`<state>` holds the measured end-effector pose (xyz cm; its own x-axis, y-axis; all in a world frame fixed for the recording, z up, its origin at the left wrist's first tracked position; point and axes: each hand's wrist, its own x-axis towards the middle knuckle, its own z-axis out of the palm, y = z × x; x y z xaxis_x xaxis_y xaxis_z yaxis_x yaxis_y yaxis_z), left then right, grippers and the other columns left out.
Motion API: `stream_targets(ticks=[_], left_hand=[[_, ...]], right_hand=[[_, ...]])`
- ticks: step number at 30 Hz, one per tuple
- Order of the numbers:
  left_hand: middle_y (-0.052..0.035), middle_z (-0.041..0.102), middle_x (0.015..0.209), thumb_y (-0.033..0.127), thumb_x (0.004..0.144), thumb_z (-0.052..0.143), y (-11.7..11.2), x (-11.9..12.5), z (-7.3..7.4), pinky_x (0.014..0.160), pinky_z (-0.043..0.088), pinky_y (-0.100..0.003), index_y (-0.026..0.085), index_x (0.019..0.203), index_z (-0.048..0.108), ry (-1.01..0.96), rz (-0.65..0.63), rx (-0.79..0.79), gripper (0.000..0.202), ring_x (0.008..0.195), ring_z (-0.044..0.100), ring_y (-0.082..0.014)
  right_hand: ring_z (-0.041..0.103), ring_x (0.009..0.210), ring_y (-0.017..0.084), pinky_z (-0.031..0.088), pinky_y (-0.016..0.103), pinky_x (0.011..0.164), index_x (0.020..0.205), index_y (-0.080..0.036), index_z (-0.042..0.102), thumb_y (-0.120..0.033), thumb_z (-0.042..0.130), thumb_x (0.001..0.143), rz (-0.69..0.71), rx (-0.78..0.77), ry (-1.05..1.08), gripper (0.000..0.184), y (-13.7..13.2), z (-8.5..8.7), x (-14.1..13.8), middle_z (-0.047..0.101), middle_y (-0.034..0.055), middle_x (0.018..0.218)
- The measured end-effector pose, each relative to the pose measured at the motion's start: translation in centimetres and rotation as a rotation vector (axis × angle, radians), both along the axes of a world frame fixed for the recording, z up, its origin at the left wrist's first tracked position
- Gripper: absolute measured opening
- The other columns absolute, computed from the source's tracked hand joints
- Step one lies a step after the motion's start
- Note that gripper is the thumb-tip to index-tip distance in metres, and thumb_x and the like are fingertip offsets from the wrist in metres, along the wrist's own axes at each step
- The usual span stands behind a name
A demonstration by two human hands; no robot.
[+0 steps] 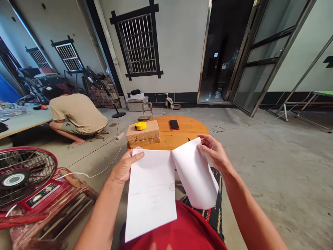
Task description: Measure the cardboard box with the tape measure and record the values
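Observation:
I hold white paper in front of me above my lap. My left hand point(126, 168) pinches the top left corner of a flat sheet point(152, 191) with faint print and a round stamp. My right hand point(213, 151) grips the top edge of a second sheet point(194, 173), which curls downward. The two sheets meet near the middle; whether they are joined I cannot tell. Both hands are closed on the paper.
A round wooden table point(179, 137) stands ahead with a cardboard box point(143, 133), a yellow tape measure point(140, 125) on it, and a red phone point(174, 124). A red fan point(23, 177) sits at my left. A person point(75, 116) crouches further left. A cable runs over the concrete floor.

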<state>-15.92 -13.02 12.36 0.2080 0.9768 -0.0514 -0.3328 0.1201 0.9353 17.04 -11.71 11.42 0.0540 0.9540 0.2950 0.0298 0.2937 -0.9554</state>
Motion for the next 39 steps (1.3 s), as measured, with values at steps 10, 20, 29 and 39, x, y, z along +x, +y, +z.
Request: stream_targets(ticks=[10,20,29,39], left_hand=[[-0.0142,0.076,0.102,0.016,0.063,0.082,2.2,-0.2,-1.4,0.079,0.06,-0.042,0.013,0.115,0.064,-0.078,0.02,-0.118,0.056,0.084,0.074,-0.0322],[-0.0146,0.075,0.104,0.02,0.067,0.081,2.3,-0.1,-2.0,0.082,0.059,-0.043,0.012,0.112,0.067,-0.053,-0.006,-0.101,0.048,0.089,0.073,-0.0326],[-0.012,0.076,0.092,0.024,0.061,0.086,2.7,0.0,-1.9,0.074,0.059,-0.037,0.01,0.102,0.067,-0.031,0.048,-0.039,0.048,0.078,0.073,-0.0266],[0.0008,0.071,0.076,0.035,0.062,0.086,1.4,2.7,-2.1,0.064,0.053,-0.025,0.016,0.087,0.06,-0.052,0.233,0.125,0.041,0.065,0.067,-0.0153]], right_hand=[[0.059,0.065,0.013,0.048,0.026,0.061,0.096,-0.023,0.063,-0.029,0.08,0.059,0.115,-0.209,0.285,0.042,0.9,-1.0,-0.4,0.064,-0.0029,0.082],[0.061,0.063,0.014,0.049,0.027,0.061,0.092,-0.022,0.066,-0.027,0.081,0.06,0.136,-0.284,0.292,0.036,1.2,-1.9,-0.3,0.068,-0.0026,0.079],[0.061,0.069,0.014,0.046,0.025,0.061,0.09,-0.021,0.069,-0.031,0.081,0.063,0.057,-0.173,0.225,0.031,-1.0,-0.3,-1.0,0.07,0.0007,0.085],[0.063,0.082,0.021,0.044,0.036,0.074,0.11,-0.021,0.056,-0.011,0.049,0.089,-0.161,0.655,-0.557,0.024,-8.7,-1.5,-14.0,0.071,0.0072,0.095]])
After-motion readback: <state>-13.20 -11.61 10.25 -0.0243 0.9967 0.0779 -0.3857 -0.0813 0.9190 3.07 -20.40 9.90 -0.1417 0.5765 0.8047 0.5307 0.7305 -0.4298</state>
